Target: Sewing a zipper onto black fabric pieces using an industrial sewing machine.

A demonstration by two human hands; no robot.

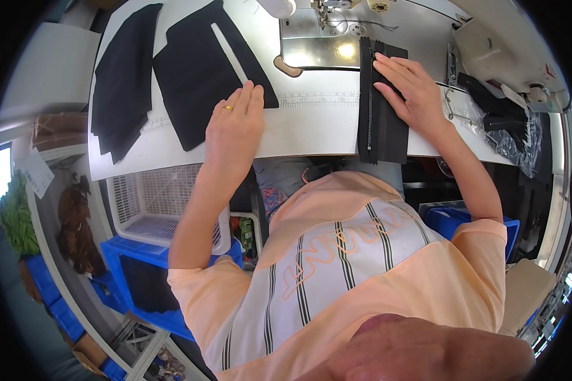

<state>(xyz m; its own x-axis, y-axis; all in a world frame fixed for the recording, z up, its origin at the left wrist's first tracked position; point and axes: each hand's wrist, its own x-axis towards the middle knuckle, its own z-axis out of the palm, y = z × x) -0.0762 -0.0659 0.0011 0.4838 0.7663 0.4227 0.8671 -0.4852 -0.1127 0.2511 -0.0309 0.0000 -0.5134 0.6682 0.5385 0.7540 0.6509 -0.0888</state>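
Stretched-out fingers of my left hand [237, 124], a ring on one of them, rest flat at the lower end of a slot in a black fabric panel [194, 79]. White tabletop shows through that slot. Over to the right, my right hand [410, 92] lies with fingers extended and thumb apart on a black zipper [370, 105] with metal teeth. The zipper runs along the left side of a black fabric strip [395, 143], which reaches the table's near edge. Another black fabric piece [126, 82] lies at the far left of the table.
A sewing machine [330, 19] with a metal bed stands at the back. Measuring marks cross the white table [311, 130]. Black zippers in clear plastic [521, 136] lie at the right edge. A white basket [152, 197] sits on a blue crate [111, 254] below left.
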